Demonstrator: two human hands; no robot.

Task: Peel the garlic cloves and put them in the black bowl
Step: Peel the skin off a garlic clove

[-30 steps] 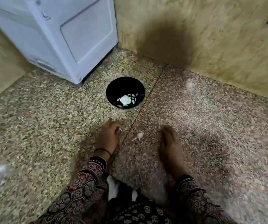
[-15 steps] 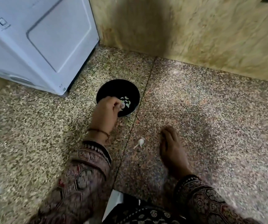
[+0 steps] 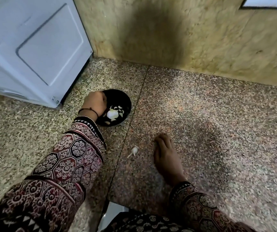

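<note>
Floor (image 3: 201, 131): speckled stone; a white appliance (image 3: 34, 47) stands at its far left corner.
Right hand (image 3: 166, 158): flat on the floor, fingers straight, holding nothing.
Black bowl (image 3: 122, 101): on the floor near the appliance, with pale garlic pieces (image 3: 112, 113) inside.
Left hand (image 3: 94, 102): over the bowl's left rim, fingers curled downward; I cannot tell if it holds something.
Garlic clove (image 3: 134, 150): on the floor, near my right hand, not touching.
</note>
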